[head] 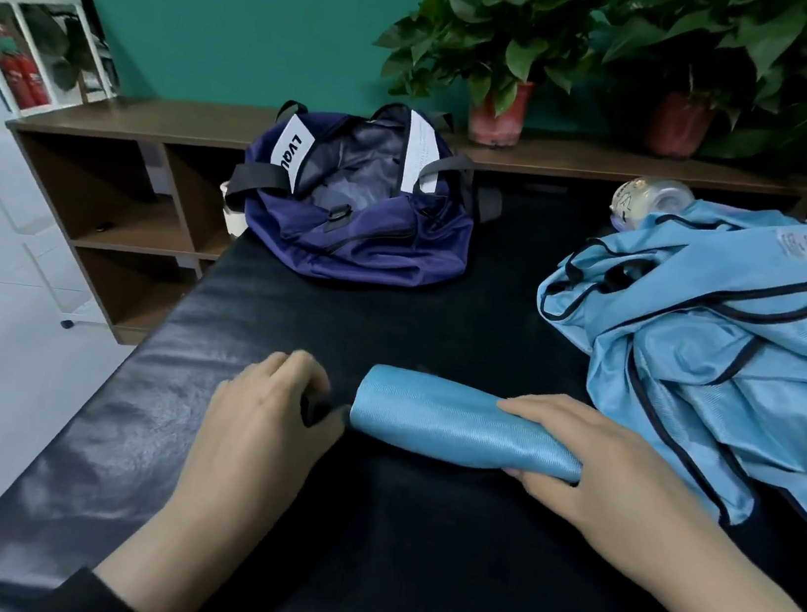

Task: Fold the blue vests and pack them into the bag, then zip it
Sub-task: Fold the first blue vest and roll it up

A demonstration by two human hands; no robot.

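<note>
A light blue vest rolled into a tight cylinder [452,421] lies on the black padded table [410,540] in front of me. My right hand [591,467] grips the roll's right end, fingers over the top and thumb underneath. My left hand [268,406] rests on the table just left of the roll with its fingers loosely curled and its thumb near the roll's end. Nothing shows plainly inside it. A heap of unfolded blue vests [728,341] with dark trim covers the right side. The navy bag [359,201] stands unzipped at the table's far end, its dark inside visible.
A small jar-like object [650,195] lies behind the vest heap. A brown shelf unit [137,195] runs along the teal wall, with potted plants [508,61] on top. A white rack with red extinguishers [24,76] stands on the far left floor.
</note>
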